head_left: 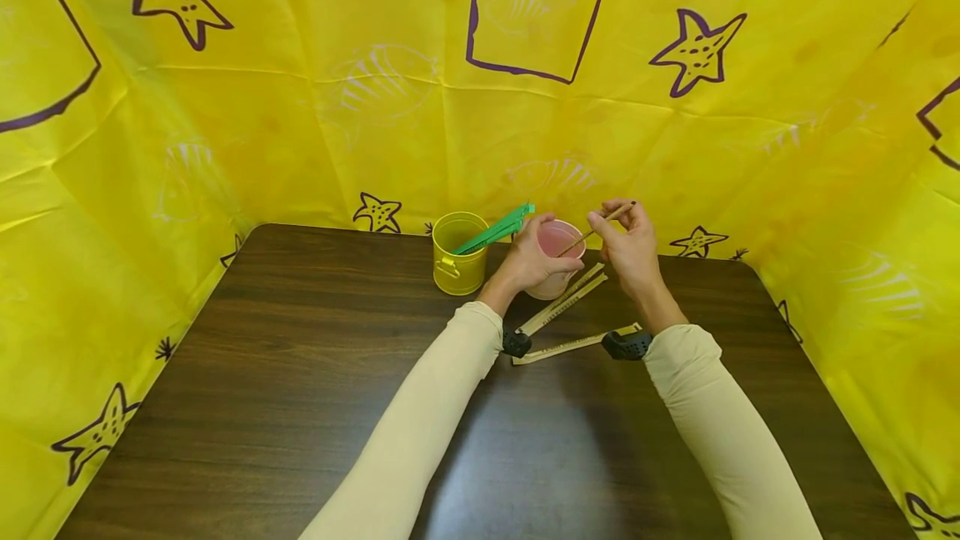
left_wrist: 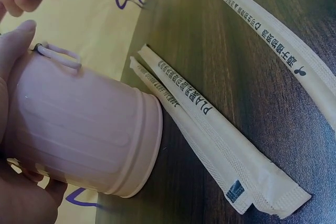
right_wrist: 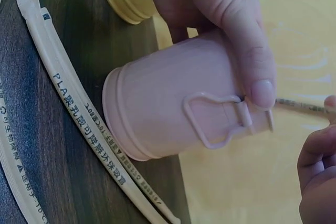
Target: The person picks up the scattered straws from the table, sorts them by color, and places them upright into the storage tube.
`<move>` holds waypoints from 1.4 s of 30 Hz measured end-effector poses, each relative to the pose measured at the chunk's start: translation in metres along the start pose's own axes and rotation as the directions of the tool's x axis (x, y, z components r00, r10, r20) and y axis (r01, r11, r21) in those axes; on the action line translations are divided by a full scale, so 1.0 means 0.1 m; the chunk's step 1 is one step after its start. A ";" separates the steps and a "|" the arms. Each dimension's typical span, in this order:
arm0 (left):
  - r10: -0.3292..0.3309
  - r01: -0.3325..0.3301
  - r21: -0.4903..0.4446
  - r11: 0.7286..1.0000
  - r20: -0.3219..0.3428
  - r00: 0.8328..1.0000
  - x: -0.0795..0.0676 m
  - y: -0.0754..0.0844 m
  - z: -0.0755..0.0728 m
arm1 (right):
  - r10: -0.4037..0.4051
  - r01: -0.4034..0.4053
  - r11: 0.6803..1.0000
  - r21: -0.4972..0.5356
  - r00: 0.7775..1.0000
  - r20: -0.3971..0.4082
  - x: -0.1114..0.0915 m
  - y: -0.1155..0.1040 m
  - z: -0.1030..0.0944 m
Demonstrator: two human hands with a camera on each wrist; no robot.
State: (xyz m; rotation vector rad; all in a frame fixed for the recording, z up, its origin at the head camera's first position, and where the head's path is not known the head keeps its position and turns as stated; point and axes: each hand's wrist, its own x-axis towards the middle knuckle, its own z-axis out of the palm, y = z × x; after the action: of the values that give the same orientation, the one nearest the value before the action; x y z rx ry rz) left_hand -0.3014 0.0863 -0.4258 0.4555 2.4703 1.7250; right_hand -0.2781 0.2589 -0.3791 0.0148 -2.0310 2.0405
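Note:
A small pink bucket [head_left: 550, 287] with a wire side handle is in my left hand [head_left: 527, 261], thumb and fingers around it near the rim. In both wrist views the bucket leans over, its base close to the tabletop. My right hand [head_left: 633, 255] pinches a thin paper-wrapped straw [head_left: 579, 242] by its upper part, and the straw's lower end dips into the bucket's mouth. Two wrapped straws [left_wrist: 210, 124] with printed lettering lie side by side by the bucket's base. A third wrapped straw [head_left: 573, 344] rests nearer, between my wrists.
Left of the pink bucket stands a yellow bucket [head_left: 459, 275], with several green wrapped sticks [head_left: 497, 230] leaning out of it toward the right. The dark wooden table [head_left: 315, 357] meets a yellow patterned cloth [head_left: 285, 148] at its back and sides.

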 end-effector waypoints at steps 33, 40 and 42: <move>-0.030 0.029 0.029 0.999 0.030 0.999 -0.01 0.03 -0.01 | 0.150 0.275 0.677 -0.683 0.857 0.494 -0.71 0.27 -0.48; -0.032 0.031 0.026 0.999 0.028 0.999 0.00 0.00 -0.02 | 0.178 0.356 0.659 -0.662 0.782 0.598 -0.80 0.47 -0.40; -0.030 0.029 0.027 0.999 0.029 0.999 -0.01 0.00 -0.02 | 0.180 0.367 0.664 -0.652 0.767 0.615 -0.82 0.52 -0.38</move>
State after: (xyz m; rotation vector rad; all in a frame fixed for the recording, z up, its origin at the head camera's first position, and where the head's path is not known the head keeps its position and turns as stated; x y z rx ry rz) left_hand -0.3013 0.0845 -0.4257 0.4412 2.4690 1.6646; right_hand -0.2026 0.2825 -0.4467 0.7509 -3.0624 1.0051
